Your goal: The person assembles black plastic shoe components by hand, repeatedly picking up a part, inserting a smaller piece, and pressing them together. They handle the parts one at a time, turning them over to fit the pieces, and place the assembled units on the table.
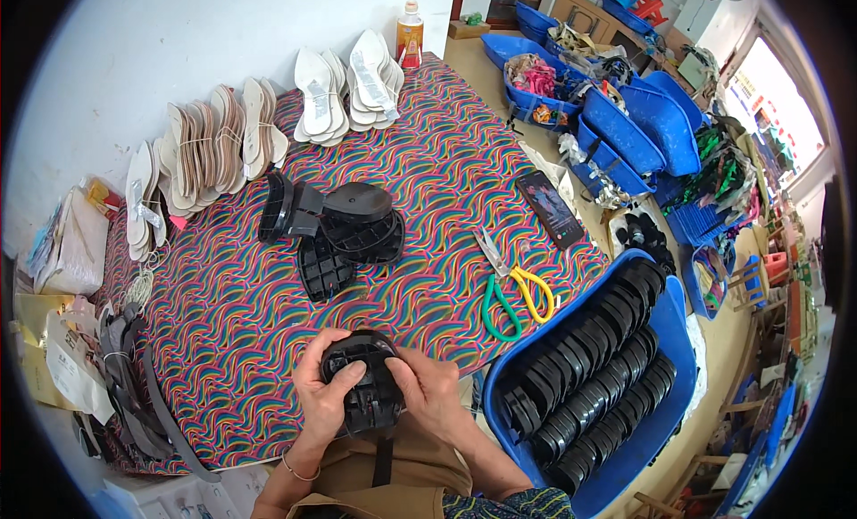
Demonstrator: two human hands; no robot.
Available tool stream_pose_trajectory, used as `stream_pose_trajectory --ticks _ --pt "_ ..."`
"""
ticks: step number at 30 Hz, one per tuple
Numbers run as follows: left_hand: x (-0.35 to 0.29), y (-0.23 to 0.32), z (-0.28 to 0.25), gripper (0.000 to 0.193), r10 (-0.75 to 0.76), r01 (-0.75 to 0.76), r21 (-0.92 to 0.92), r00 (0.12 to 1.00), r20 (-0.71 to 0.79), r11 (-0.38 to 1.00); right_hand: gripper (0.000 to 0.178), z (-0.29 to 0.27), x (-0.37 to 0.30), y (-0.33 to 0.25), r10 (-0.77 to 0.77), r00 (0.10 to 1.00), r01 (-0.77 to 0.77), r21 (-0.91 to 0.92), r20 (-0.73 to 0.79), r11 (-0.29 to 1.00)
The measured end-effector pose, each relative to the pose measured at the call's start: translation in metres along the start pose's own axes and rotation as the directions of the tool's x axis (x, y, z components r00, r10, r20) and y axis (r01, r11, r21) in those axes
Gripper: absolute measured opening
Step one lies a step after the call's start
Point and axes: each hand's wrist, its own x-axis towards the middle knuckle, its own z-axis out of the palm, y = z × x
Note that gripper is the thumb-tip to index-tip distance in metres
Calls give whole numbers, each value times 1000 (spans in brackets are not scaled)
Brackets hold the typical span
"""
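Note:
At the table's near edge, my left hand [320, 398] and my right hand [435, 394] grip a black plastic shoe heel piece [371, 401] from both sides. Its hollow, ribbed side faces up, and both thumbs press on it. The fingers underneath are hidden. Farther back on the table lie several similar black pieces, one ribbed piece [326, 267] nearest and one smooth piece [357, 202] resting on top of others. Right of them, scissors [502, 271] with one green and one yellow handle lie with parted blades.
A blue bin [683, 385] at the right holds rows of black heel pieces. Bundled pale insoles [317, 95] lean along the wall. A phone [549, 208] and a bottle [410, 37] are on the table. Dark strips [125, 376] hang at its left edge. Blue baskets [652, 117] crowd the back right.

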Motion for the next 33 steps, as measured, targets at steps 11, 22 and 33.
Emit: stream_pose_trajectory --ticks 11,22,33 --pt "18 10 -17 74 -249 315 -275 936 251 908 17 13 -5 -2 233 969 -216 184 -76 959" --pt "-6 -32 -21 40 -302 307 -439 950 83 844 15 1 10 9 20 977 -31 -48 -212 998" --pt "-12 -18 -14 45 -283 284 22 942 181 959 16 -4 7 6 88 954 -130 -130 -285 983"
